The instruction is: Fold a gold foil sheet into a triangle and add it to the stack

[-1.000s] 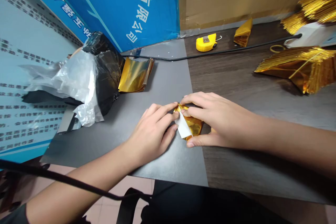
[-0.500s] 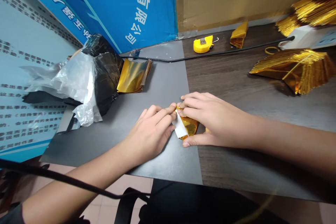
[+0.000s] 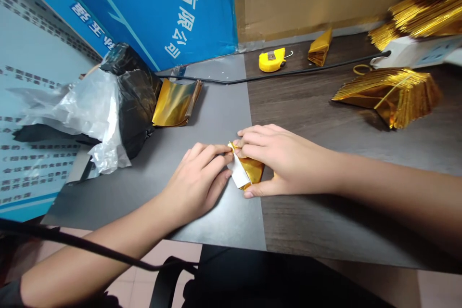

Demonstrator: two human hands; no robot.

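A small piece of gold foil paper [image 3: 253, 169], folded so that a white strip shows along its left side, lies on the desk between my hands. My left hand [image 3: 202, 175] holds its upper left edge, fingers bent and fingertips pressed together there, with the thumb by the white strip. My right hand [image 3: 285, 156] grips it from the other side: the fingertips press on its top end and the thumb sits at its lower corner. Part of the paper is hidden beneath the right fingers.
A stack of gold foil sheets [image 3: 175, 103] lies beside a black and clear plastic bag [image 3: 135, 98]. Behind are a yellow tape measure [image 3: 271, 61], a small folded gold bundle [image 3: 319, 48] and a black cable [image 3: 267, 78]. At right sit a banded gold bundle [image 3: 390, 96] and a white power strip [image 3: 415, 52].
The whole view has shifted slightly, so everything appears further left. My left fingertips have drawn a little away from the right ones, and more of the paper's top end shows.
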